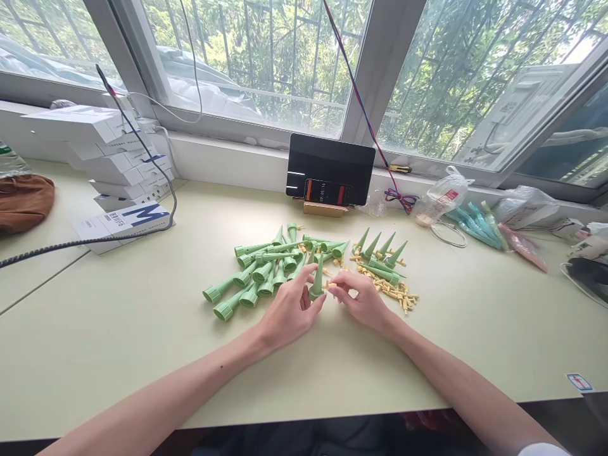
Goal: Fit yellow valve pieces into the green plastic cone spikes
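Observation:
My left hand (pixel 291 311) grips a green cone (pixel 318 278) near its wide base, with the tip pointing up. Close beside it on the right, my right hand (pixel 361 300) pinches a small yellow piece (pixel 330 286) against or just beside the cone's side. Many green cones (pixel 263 271) lie in a pile to the left and behind my left hand. Several more cones (pixel 393 255) stand or lie at the right, beyond my right hand. Around them is a heap of small yellow pieces (pixel 399 294).
A black tablet (pixel 330 166) leans at the window, a phone (pixel 327 192) showing a timer before it. White boxes (pixel 126 168) are stacked at the left, with a black cable (pixel 95 241) across the table (pixel 266 392). Plastic bags (pixel 441 196) and blue-green items (pixel 479 227) lie at the right.

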The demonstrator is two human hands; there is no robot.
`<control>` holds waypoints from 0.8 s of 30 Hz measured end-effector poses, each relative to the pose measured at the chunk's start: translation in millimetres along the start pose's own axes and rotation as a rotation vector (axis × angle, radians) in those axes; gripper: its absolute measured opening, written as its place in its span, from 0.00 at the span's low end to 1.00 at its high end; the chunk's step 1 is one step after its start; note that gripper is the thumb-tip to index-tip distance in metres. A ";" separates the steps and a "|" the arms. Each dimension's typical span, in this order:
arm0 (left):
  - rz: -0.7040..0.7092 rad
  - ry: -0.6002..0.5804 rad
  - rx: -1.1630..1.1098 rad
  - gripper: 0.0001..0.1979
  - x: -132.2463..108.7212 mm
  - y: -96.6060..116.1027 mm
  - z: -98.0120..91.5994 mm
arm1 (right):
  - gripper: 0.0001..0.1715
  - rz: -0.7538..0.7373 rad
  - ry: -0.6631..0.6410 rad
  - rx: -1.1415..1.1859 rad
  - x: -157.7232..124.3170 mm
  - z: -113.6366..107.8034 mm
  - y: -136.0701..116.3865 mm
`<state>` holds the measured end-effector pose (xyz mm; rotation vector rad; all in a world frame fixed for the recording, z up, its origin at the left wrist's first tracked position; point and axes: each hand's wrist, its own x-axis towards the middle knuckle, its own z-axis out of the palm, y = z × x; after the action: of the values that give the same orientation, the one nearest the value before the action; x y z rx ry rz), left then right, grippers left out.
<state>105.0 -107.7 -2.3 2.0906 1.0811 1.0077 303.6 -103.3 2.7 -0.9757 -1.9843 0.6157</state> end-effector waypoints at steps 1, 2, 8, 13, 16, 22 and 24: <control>-0.003 -0.002 0.002 0.23 -0.2 -0.1 0.0 | 0.14 0.006 -0.002 -0.005 0.2 -0.2 -0.7; -0.005 -0.005 0.004 0.23 -0.4 -0.1 0.1 | 0.15 0.010 -0.003 -0.009 0.3 -0.3 -1.2; 0.002 -0.012 0.015 0.24 -0.8 0.7 0.6 | 0.19 0.020 -0.017 -0.029 -0.7 -0.1 1.0; -0.011 -0.025 0.014 0.24 -1.0 2.1 0.1 | 0.24 0.030 -0.031 -0.063 -2.4 0.7 5.6; -0.015 -0.031 0.012 0.23 -1.3 2.7 0.0 | 0.26 0.033 -0.039 -0.068 -2.8 0.8 6.8; -0.015 -0.030 0.012 0.23 -1.1 3.3 -0.1 | 0.27 0.034 -0.031 -0.071 -1.5 0.4 3.8; -0.020 -0.024 0.003 0.23 -0.6 4.1 -0.6 | 0.24 0.039 -0.008 -0.052 -1.1 0.5 1.9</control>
<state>106.0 -110.2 0.9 2.0849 1.0898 0.9698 304.4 -103.1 0.5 -1.0473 -2.0017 0.5930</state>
